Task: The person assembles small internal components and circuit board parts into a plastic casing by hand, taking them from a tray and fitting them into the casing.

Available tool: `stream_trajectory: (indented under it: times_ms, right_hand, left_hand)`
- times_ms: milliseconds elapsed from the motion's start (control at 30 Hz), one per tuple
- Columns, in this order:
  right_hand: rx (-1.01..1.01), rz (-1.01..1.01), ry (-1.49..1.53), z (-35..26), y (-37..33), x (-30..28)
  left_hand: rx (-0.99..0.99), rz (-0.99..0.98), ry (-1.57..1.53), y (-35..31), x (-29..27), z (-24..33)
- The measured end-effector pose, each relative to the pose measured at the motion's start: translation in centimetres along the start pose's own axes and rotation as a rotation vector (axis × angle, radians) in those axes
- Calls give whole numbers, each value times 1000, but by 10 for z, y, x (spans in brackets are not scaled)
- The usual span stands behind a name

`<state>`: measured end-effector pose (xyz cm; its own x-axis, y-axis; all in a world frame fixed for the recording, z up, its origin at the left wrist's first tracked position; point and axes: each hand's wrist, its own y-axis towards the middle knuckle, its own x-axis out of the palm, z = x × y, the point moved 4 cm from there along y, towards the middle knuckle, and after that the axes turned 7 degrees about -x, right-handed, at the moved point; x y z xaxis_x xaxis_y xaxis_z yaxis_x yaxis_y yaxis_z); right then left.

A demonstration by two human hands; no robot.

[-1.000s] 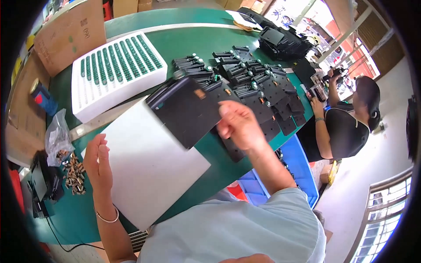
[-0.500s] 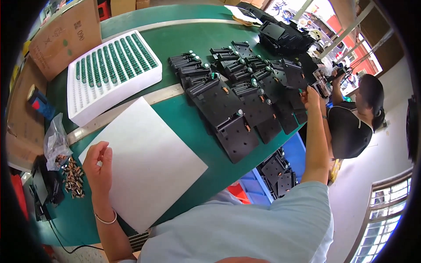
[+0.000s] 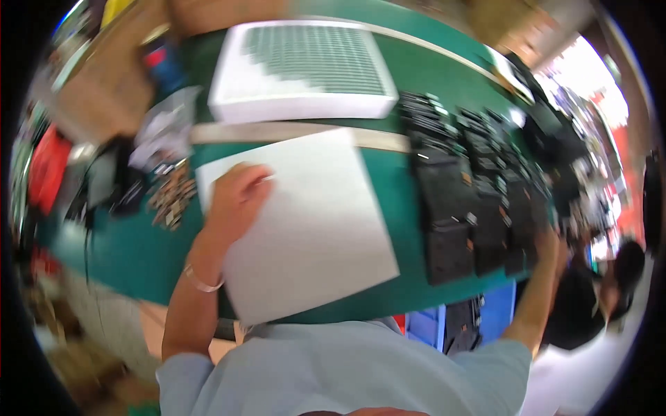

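My left hand (image 3: 237, 197) hovers over or rests on the left part of a white sheet (image 3: 319, 229); I cannot tell which. Its fingers are curled in, with a pale glint at the fingertips that is too small to name. My right hand (image 3: 546, 241) reaches to the right end of the rows of black plates (image 3: 449, 187). Blur and the dark parts around it hide its fingers. The plates overlap one another, with black cylindrical parts and small copper-coloured pieces on them.
A white foam tray (image 3: 305, 107) with rows of green-topped parts stands at the back. Small copper-coloured pieces (image 3: 173, 195) lie by a clear plastic bag (image 3: 165, 132) on the left. A blue crate (image 3: 498, 315) sits below the table edge. Another person (image 3: 574, 305) is at the right.
The whole view has turned left and blurred, so the tray and sheet appear further right. My left hand stays by the sheet's left part, my right hand by the plates' right end.
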<state>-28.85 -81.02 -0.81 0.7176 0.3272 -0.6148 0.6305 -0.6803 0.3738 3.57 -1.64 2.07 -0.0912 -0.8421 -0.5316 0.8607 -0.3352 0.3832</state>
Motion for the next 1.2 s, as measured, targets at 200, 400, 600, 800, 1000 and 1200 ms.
stream_trajectory:
  times_ms: [200, 400, 600, 800, 1000, 1200]
  right_hand:
    - [583, 90, 335, 43, -2, -31]
    - [716, 224, 99, 1, 22, -38]
    - [1, -102, -58, -216, 58, 77]
    - [-979, -424, -417, -484, -66, 268]
    - [-1240, -810, 76, -611, -197, 384]
    - [-1566, -762, 304, -668, -263, 422]
  left_hand:
    - [-34, -2, -69, -3, 7, -1]
    - [-33, -42, 41, -7, 11, 0]
    - [-13, -66, 66, -5, 14, 1]
    - [-16, -101, 103, -4, 19, -5]
    - [18, -57, 117, -7, 24, -10]
    - [175, 101, -212, -12, 49, -29]
